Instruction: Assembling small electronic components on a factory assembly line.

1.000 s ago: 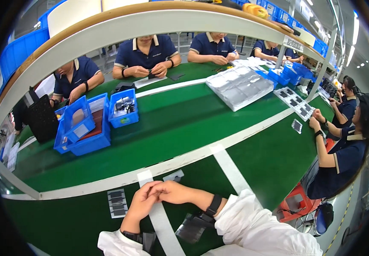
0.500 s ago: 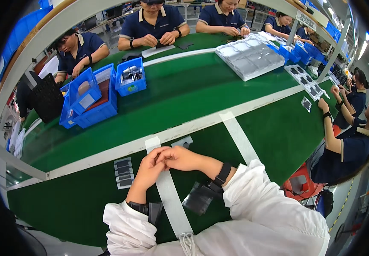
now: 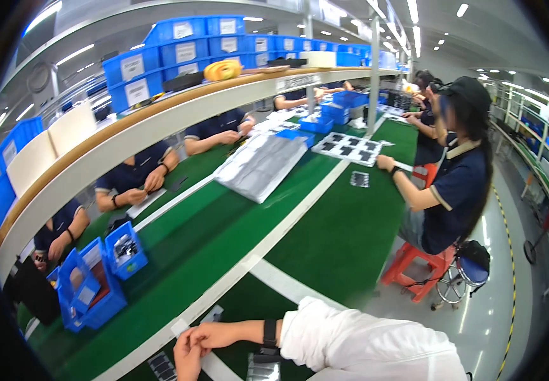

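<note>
My left hand (image 3: 187, 357) and my right hand (image 3: 214, 334) meet low in the view, fingers closed against each other. Whatever they may hold is hidden. Beneath them, a pale tape strip (image 3: 218, 368) crosses the green table. A sheet with dark pieces (image 3: 161, 366) lies to the left of my left hand, partly cut off by the view's edge. Just beyond my right hand is a small grey piece (image 3: 212, 313). Under my right wrist shows a shiny dark packet (image 3: 263, 369).
Blue bins (image 3: 100, 298) stand at the far left, with a wrapped pale tray pack (image 3: 261, 166) farther along. A shelf (image 3: 128, 130) bearing blue boxes spans above the table. At right, a co-worker sits on a red stool (image 3: 417, 270), reaching toward a sheet of dark pieces (image 3: 347, 148).
The view has swung up and to the right, so my hands now sit lower and farther left in it. They remain together; the co-worker at right shows more fully.
</note>
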